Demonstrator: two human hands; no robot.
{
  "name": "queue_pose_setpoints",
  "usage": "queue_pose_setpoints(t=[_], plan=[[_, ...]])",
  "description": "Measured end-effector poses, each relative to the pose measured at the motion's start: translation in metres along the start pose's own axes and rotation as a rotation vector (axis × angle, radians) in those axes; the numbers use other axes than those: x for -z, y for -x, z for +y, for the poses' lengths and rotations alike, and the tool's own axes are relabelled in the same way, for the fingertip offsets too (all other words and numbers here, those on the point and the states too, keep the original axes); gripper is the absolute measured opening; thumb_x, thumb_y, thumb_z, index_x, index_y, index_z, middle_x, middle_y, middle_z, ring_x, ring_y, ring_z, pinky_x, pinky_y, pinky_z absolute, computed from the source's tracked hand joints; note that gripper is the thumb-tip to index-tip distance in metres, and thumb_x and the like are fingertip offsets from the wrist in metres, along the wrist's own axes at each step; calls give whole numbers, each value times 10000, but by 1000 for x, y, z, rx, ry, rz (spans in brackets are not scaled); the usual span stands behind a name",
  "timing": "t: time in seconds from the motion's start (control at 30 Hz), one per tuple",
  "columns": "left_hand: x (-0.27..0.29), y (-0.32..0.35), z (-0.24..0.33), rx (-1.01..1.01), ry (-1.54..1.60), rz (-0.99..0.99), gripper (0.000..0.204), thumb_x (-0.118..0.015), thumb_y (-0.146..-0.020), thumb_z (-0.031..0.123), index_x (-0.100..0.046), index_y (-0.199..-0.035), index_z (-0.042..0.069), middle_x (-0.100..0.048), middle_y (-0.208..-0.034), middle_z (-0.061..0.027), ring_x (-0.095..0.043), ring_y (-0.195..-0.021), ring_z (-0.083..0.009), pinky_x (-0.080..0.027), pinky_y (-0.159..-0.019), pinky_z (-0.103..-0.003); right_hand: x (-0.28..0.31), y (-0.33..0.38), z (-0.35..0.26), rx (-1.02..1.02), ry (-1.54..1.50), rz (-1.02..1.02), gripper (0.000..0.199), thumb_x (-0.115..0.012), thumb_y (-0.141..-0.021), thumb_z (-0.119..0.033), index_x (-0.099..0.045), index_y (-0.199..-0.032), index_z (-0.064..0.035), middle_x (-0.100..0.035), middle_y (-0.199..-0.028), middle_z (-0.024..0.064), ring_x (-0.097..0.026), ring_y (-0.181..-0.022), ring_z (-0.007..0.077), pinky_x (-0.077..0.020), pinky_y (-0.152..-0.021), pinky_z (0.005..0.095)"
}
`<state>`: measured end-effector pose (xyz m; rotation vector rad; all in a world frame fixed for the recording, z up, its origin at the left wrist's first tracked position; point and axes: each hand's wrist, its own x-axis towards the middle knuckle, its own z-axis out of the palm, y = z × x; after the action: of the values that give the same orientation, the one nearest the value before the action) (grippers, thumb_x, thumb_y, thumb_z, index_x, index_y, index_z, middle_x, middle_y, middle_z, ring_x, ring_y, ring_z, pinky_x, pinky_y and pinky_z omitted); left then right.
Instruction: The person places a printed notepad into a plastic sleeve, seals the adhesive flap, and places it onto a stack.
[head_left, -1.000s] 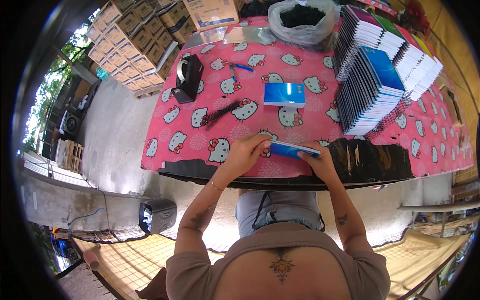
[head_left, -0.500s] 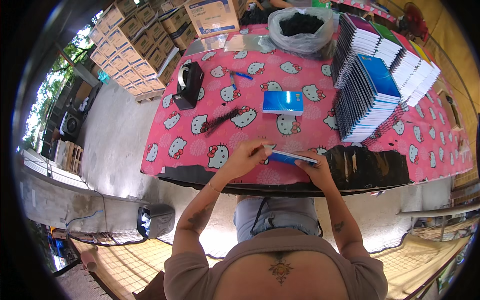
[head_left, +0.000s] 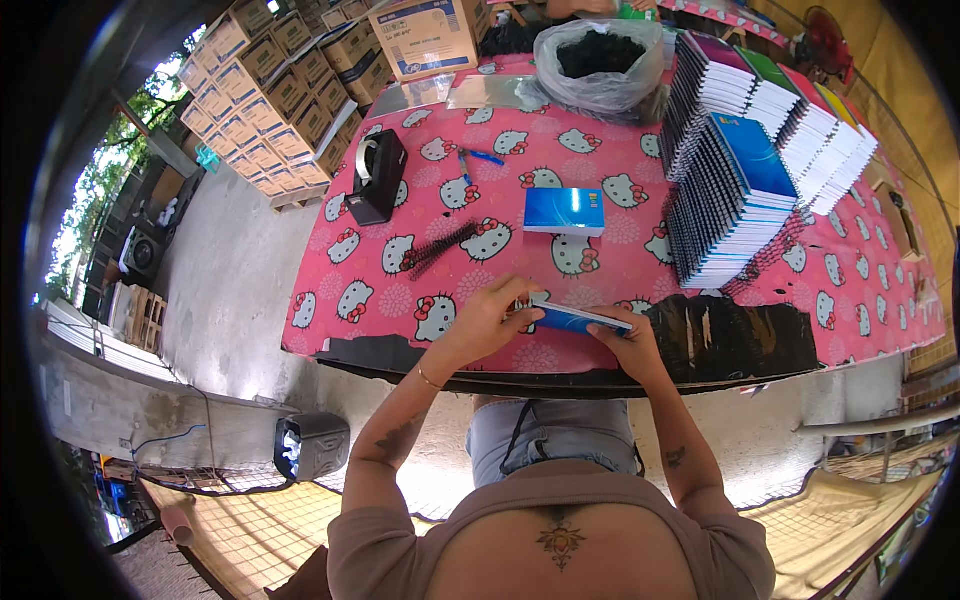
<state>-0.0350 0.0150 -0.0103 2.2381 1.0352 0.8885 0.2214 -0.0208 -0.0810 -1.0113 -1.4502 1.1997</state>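
A small blue-covered notebook (head_left: 577, 319) is held between my two hands at the near edge of the table, its long edge facing up. My left hand (head_left: 500, 318) pinches its left end with thumb and fingers. At the right end, my right hand (head_left: 630, 335) grips it with the thumb on the blue cover. Beyond my hands lies another blue notebook (head_left: 564, 211) flat on the pink patterned tablecloth. Loose black spiral coils (head_left: 440, 248) lie to the left of it.
A tall stack of blue spiral-bound notebooks (head_left: 735, 200) stands at right, more coloured stacks (head_left: 800, 110) behind it. A black tape dispenser (head_left: 377, 182) and blue pens (head_left: 486, 158) lie left. Farther back are a plastic bag (head_left: 560, 75) of black material and cardboard boxes (head_left: 425, 40).
The held notebook has tilted slightly, so more of its blue cover shows. My left fingers have shifted a little along its end; my right hand keeps its hold.
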Motion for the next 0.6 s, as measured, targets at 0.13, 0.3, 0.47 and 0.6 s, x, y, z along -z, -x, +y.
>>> queue_pose_setpoints(t=[0.13, 0.3, 0.47, 0.6], plan=[[-2, 4, -17, 127, 263, -83, 176, -702, -918, 65, -634, -1066, -3, -643, -817, -78, -658, -697, -137, -490, -624, -265, -2, -1, -3, 21, 5, -5, 230, -683, -914, -6, -707, -1142, 12, -732, -1018, 68, -627, -896, 113, -489, -825, 262], [-1, 2, -18, 96, 170, -121, 162, -700, -924, 67, -634, -1057, 0, -651, -802, -59, -642, -711, -107, -488, -635, -262, -1, 0, -2, 23, 39, -4, 232, -685, -913, -9, -707, -1143, 12, -733, -1017, 70, -632, -903, 113, -491, -830, 262], [1, 2, -26, 136, 254, -156, 156, -717, -910, 72, -651, -1022, -13, -660, -810, -70, -648, -711, -114, -488, -626, -256, -3, -1, -1, 15, -10, 2, 225, -693, -909, -14, -708, -1131, 17, -730, -993, 59, -624, -886, 104, -490, -817, 259], [-4, 1, -18, 138, 232, -106, 142, -717, -917, 91, -670, -982, -25, -667, -808, -78, -649, -718, -117, -497, -624, -267, 0, -1, 4, 1, 21, 0, 213, -698, -905, -14, -708, -1115, 18, -723, -970, 45, -610, -868, 96, -482, -800, 253]])
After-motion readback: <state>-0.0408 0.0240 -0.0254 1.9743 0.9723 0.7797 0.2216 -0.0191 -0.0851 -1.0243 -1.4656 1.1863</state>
